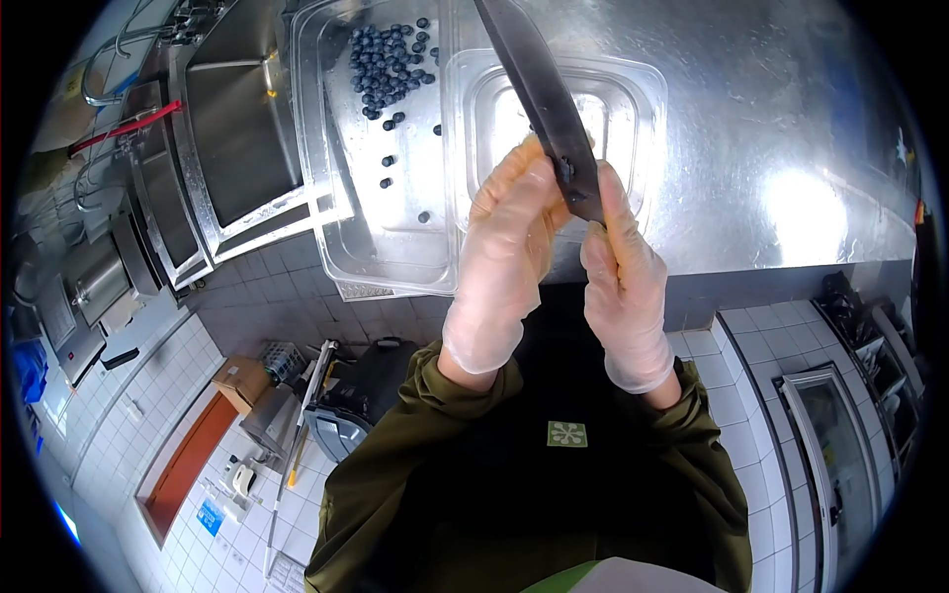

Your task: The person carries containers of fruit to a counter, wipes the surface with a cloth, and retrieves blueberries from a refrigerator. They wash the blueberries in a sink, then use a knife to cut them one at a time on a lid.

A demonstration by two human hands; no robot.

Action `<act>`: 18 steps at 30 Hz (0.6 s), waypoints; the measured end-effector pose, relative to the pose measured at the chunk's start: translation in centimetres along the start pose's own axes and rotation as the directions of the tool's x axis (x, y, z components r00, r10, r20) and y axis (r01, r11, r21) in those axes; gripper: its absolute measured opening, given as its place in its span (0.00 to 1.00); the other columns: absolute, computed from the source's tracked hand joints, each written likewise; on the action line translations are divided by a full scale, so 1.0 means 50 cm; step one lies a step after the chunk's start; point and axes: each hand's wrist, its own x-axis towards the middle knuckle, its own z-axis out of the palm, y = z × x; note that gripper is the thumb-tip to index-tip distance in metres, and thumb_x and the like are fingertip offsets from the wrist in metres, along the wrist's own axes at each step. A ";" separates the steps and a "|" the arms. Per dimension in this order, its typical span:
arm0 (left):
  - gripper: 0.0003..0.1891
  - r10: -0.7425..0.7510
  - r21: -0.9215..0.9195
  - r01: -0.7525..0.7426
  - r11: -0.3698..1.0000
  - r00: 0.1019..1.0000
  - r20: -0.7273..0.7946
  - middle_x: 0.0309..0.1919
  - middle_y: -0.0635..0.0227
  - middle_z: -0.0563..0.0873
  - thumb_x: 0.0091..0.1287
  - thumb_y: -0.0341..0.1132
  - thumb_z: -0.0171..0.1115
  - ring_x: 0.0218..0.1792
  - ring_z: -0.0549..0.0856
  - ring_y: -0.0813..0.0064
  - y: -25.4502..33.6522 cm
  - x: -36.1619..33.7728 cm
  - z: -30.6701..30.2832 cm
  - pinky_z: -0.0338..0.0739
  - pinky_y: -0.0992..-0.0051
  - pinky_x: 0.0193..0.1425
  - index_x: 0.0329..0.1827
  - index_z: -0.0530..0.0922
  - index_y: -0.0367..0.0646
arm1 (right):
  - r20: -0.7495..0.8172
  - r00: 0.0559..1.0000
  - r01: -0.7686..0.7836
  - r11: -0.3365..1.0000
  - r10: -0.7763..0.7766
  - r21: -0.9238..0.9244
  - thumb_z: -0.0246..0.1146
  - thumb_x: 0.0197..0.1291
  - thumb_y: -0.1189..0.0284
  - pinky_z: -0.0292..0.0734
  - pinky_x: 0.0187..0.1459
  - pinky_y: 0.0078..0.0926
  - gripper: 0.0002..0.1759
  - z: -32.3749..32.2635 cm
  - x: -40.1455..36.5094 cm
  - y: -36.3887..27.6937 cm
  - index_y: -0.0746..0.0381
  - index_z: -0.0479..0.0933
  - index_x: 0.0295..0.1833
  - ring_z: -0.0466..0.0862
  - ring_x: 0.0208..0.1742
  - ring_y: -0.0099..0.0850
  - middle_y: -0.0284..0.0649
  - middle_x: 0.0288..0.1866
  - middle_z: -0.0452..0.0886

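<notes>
A long dark knife (539, 79) slants from the top edge down between my gloved hands, with small dark bits stuck to its face near the lower end. My left hand (509, 232) is closed against the left side of the blade, its far fingers partly hidden behind it. At the lower right end, the thumb and fingers of my right hand (628, 287) pinch the knife. Below the knife sits a clear plastic container (647, 109). Left of it, many blueberries (381, 69) lie in a larger clear tray (331, 247), most clustered at its far end.
Both containers stand on a shiny steel counter (761, 119). Steel sinks (237, 128) adjoin at the left, with a red hose or handle (129, 128) beyond. On the floor side are a dark bin (366, 385), a cardboard box (242, 383) and a glass-fronted door (835, 455).
</notes>
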 end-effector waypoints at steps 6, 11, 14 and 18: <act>0.20 -0.049 -0.088 0.056 0.995 0.996 0.081 0.50 0.68 0.78 0.70 0.46 0.52 0.53 0.75 0.76 0.006 0.002 0.003 0.65 0.72 0.62 0.57 0.73 0.42 | -0.089 0.996 0.023 0.982 -0.006 0.186 0.50 0.57 0.88 0.74 0.46 0.24 0.39 0.010 0.021 -0.013 0.57 0.51 0.74 0.83 0.43 0.38 0.52 0.57 0.74; 0.17 -0.099 -0.183 0.107 0.977 0.994 0.054 0.49 0.70 0.79 0.70 0.45 0.53 0.54 0.74 0.77 0.012 0.004 -0.003 0.62 0.72 0.64 0.54 0.74 0.43 | -0.057 0.995 -0.063 0.972 0.078 0.225 0.50 0.57 0.88 0.75 0.46 0.26 0.41 0.016 0.014 -0.002 0.58 0.45 0.75 0.83 0.44 0.40 0.52 0.58 0.74; 0.15 -0.022 -0.022 0.023 0.999 0.999 0.022 0.47 0.69 0.80 0.69 0.41 0.54 0.52 0.75 0.78 0.008 0.012 -0.001 0.65 0.71 0.62 0.53 0.74 0.43 | -0.060 0.996 -0.047 0.973 0.062 0.226 0.50 0.59 0.85 0.72 0.43 0.23 0.40 0.019 0.016 0.007 0.59 0.43 0.75 0.79 0.41 0.36 0.48 0.52 0.72; 0.12 0.004 -0.045 -0.006 0.999 0.999 -0.050 0.42 0.67 0.82 0.66 0.28 0.53 0.40 0.81 0.80 0.007 0.021 0.004 0.77 0.76 0.46 0.52 0.74 0.39 | -0.050 0.997 -0.046 0.984 0.056 0.173 0.49 0.68 0.76 0.59 0.33 0.12 0.36 0.015 0.020 0.005 0.61 0.38 0.76 0.60 0.28 0.17 0.25 0.28 0.58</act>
